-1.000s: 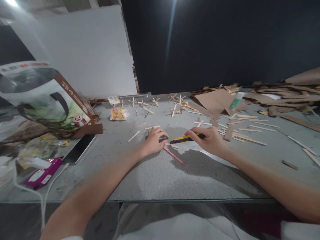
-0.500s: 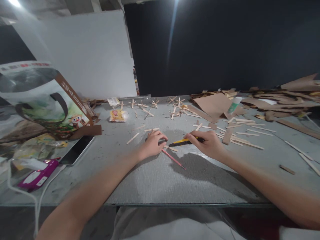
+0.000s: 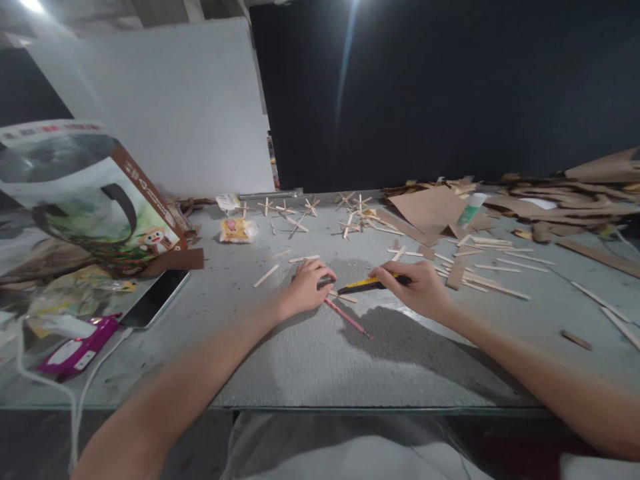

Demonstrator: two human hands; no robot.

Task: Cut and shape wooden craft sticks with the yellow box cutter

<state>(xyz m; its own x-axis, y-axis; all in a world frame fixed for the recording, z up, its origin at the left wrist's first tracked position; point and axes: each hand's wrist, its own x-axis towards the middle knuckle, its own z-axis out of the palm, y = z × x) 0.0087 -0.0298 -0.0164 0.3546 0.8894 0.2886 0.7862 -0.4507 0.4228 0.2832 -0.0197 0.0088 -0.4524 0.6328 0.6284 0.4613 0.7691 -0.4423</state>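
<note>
My right hand [image 3: 420,288] is closed around a yellow and black utility knife [image 3: 363,285], its tip pointing left toward my left hand. My left hand [image 3: 304,288] rests on the grey table [image 3: 310,353] with its fingers curled, pressing down a small wooden stick piece [image 3: 345,297] that I can barely see. A red pencil [image 3: 349,318] lies on the table just in front of both hands. Loose wooden sticks [image 3: 487,267] are scattered to the right of my right hand.
A printed paper bag [image 3: 85,200] lies on its side at the left, with a phone [image 3: 155,297] and a pink device [image 3: 75,352] with a white cable near it. Crossed stick pieces [image 3: 295,217], a snack packet [image 3: 237,230], a glue bottle [image 3: 471,207] and cardboard scraps [image 3: 550,200] fill the back.
Both hands have stayed nearly still at the table's middle, with the knife tip kept close to my left fingers; the view shifted slightly.
</note>
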